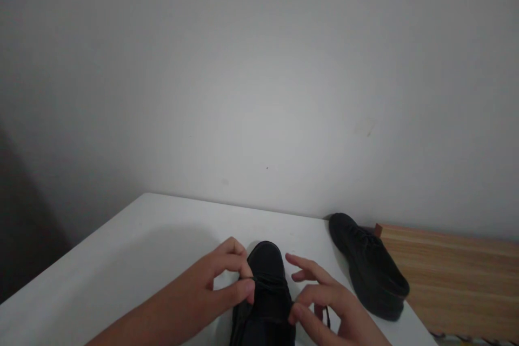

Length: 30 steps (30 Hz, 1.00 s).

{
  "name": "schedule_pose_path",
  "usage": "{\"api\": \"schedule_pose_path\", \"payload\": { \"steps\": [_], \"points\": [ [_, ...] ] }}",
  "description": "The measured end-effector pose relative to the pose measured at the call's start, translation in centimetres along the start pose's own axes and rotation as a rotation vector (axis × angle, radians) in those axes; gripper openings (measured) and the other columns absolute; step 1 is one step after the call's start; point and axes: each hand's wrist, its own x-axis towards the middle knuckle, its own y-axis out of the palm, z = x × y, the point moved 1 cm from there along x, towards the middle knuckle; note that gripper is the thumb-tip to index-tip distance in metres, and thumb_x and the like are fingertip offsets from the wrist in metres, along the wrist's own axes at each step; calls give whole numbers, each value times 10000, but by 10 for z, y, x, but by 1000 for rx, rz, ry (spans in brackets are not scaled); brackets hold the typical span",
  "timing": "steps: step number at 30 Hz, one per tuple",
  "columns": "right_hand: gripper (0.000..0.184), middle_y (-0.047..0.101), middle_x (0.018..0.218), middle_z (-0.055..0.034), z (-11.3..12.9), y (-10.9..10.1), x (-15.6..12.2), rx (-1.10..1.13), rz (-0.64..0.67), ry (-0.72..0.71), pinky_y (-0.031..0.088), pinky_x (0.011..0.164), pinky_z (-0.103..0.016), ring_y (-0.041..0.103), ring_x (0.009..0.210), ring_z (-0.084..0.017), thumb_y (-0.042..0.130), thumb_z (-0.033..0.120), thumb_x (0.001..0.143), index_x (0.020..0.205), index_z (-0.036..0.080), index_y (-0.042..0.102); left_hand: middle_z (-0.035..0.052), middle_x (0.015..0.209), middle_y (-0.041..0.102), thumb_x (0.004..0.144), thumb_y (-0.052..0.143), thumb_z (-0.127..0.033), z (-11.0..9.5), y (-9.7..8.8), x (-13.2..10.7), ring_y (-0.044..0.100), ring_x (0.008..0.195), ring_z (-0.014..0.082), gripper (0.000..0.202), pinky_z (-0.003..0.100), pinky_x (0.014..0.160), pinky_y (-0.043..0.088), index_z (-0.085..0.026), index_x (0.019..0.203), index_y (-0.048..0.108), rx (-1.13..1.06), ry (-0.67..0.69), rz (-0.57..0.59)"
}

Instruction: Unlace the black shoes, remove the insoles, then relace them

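Observation:
A black lace-up shoe (266, 257) rests on the white table with its toe pointing away from me. Dark laces (270, 282) cross its upper. On the shoe's left side, my left hand (221, 278) pinches the shoelace between thumb and index finger. At the right side, thumb and index finger of my right hand (330, 300) are closed on the shoelace too, with the other fingers spread. A loose lace end (328, 318) hangs by the right palm. The heel of the shoe is cut off by the bottom of the view.
Another black shoe (365, 265) stands on the right edge of the white table (162, 221), its toe near the wall. Beyond that edge is a wood-grain board (458, 281). A pale grey wall (259, 92) rises behind the table.

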Motion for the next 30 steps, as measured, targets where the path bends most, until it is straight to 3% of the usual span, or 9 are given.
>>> {"api": "schedule_pose_path", "payload": {
  "steps": [2, 4, 7, 11, 15, 20, 24, 27, 30],
  "points": [
    [215, 679, 1188, -112, 8, -2, 1, 16, 9, -69, 528, 893, -315, 567, 1220, -246, 570, 296, 916, 806, 231, 743, -1, 845, 614, 908, 527, -402, -6, 1, 1, 567, 835, 159, 292, 271, 814, 429, -194, 771, 680, -50, 6, 50],
    [183, 705, 1078, -92, 14, -2, 3, 56, 34, -138, 490, 959, -327, 595, 1174, -225, 572, 245, 913, 828, 231, 734, -2, 792, 622, 905, 536, -403, -8, 5, 3, 563, 806, 157, 296, 264, 779, 423, -178, 788, 689, -175, 3, 119],
    [169, 671, 1124, -84, 21, 0, 6, 90, 56, -205, 493, 940, -315, 617, 1124, -207, 567, 189, 907, 861, 230, 724, 5, 815, 615, 905, 555, -410, -9, 14, 6, 549, 809, 145, 298, 255, 766, 406, -160, 786, 664, -365, 8, 220],
    [151, 645, 1126, -64, 26, 5, 10, 160, 28, -259, 496, 917, -318, 636, 1052, -192, 585, 160, 889, 861, 241, 709, -27, 727, 509, 880, 580, -513, -11, 19, 7, 435, 681, 108, 381, 228, 643, 345, -160, 737, 595, -410, 17, 397],
    [135, 652, 1046, -57, 26, 5, 12, 261, -20, -280, 497, 879, -312, 640, 974, -180, 585, 202, 908, 903, 261, 706, 13, 834, 545, 881, 592, -518, -17, 16, 9, 481, 744, 121, 397, 243, 686, 387, -149, 743, 635, -424, 91, 412],
    [206, 641, 915, -64, 11, 5, 14, 453, 45, -204, 475, 755, -305, 580, 826, -178, 651, 418, 878, 958, 245, 728, 32, 863, 580, 910, 584, -467, -17, 10, 9, 532, 773, 133, 353, 269, 750, 438, -149, 861, 729, -463, 170, 317],
    [268, 603, 778, -14, -11, 12, 15, 809, -68, 2, 413, 661, -234, 501, 699, -124, 795, 428, 747, 879, 214, 702, 26, 807, 624, 893, 627, -436, -3, 0, 9, 538, 720, 125, 294, 252, 698, 440, -162, 885, 733, -524, 150, 162],
    [289, 589, 747, -12, -23, 14, 14, 1003, -203, 91, 431, 671, -229, 508, 708, -128, 822, 405, 719, 884, 204, 697, 7, 741, 637, 892, 636, -419, 14, -10, 7, 533, 702, 121, 252, 231, 680, 427, -189, 877, 738, -507, 133, -72],
    [319, 606, 802, -21, -30, 10, 13, 1135, -329, 60, 472, 832, -265, 563, 833, -155, 814, 378, 735, 989, 221, 702, 1, 791, 661, 878, 659, -419, 29, -14, 3, 565, 811, 130, 221, 221, 768, 426, -213, 847, 730, -582, 114, -353]
  ]
}}
